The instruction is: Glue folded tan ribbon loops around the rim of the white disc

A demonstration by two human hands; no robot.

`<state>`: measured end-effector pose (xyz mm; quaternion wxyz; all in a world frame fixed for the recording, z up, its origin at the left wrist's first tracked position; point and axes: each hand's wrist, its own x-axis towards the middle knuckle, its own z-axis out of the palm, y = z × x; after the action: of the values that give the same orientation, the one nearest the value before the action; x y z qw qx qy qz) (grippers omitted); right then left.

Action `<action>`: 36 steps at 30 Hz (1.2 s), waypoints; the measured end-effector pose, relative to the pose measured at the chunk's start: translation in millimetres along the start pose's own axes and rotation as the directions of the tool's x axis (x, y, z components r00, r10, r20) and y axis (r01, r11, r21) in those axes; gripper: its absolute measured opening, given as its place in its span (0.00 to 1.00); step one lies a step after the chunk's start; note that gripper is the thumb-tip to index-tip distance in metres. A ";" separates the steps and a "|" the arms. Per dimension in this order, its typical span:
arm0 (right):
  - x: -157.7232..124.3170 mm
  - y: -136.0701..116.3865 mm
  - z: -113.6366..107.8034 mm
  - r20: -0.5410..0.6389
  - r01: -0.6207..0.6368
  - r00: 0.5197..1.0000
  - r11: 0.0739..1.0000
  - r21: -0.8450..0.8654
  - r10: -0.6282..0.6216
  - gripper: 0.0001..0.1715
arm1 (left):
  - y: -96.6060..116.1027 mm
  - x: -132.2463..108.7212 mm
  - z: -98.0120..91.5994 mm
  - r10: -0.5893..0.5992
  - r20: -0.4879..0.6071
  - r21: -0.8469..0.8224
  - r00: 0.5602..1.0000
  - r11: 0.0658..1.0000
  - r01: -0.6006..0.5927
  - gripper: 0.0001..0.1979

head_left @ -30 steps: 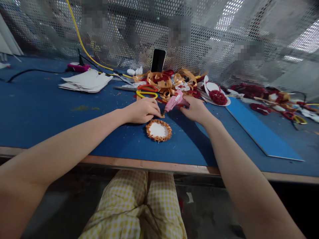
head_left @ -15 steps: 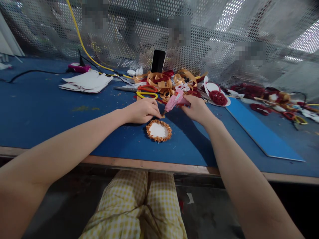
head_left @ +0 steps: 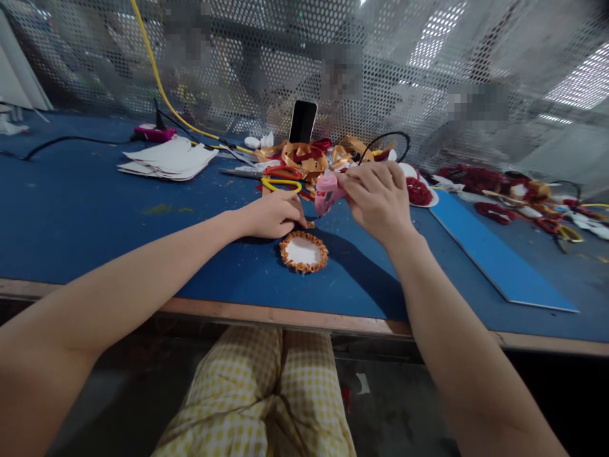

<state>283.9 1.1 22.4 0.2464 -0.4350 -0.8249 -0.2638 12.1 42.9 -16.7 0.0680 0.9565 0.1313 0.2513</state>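
My right hand (head_left: pixel 378 200) is closed around a pink glue gun (head_left: pixel 327 192), its nozzle tilted down towards the left. Lower on the table, my left hand (head_left: pixel 276 216) has its fingertips pressed on a small piece of gold ribbon (head_left: pixel 311 225). Just in front of those fingers lies a white disc (head_left: pixel 303 251) edged with pleated gold ribbon (head_left: pixel 288 261). Yellow-handled scissors (head_left: pixel 281 185) rest beyond my left hand, beside an orange-red handle (head_left: pixel 282 171).
Gold and red ribbons (head_left: pixel 304 155) are heaped behind my hands, with a phone (head_left: pixel 303 120) standing upright there. White sheets (head_left: pixel 169 158) lie stacked at left. A blue board (head_left: pixel 499 251) lies at right. A perforated metal screen (head_left: pixel 266 70) closes the back.
My right hand has lifted the glue gun up and turned it, drawing the nozzle away from the ribbon piece. The left hand stays almost where it was.
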 end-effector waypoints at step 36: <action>-3.7 -13.5 25.4 0.195 0.077 0.961 0.871 0.485 -0.193 0.06 | 2.1 8.4 10.8 -0.151 -0.218 0.144 0.964 0.972 0.185 0.10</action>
<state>269.8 8.9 -1.8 0.2253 -0.3309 -0.9162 -0.0173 25.0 42.6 -21.7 -0.0032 0.9132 0.2385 0.3304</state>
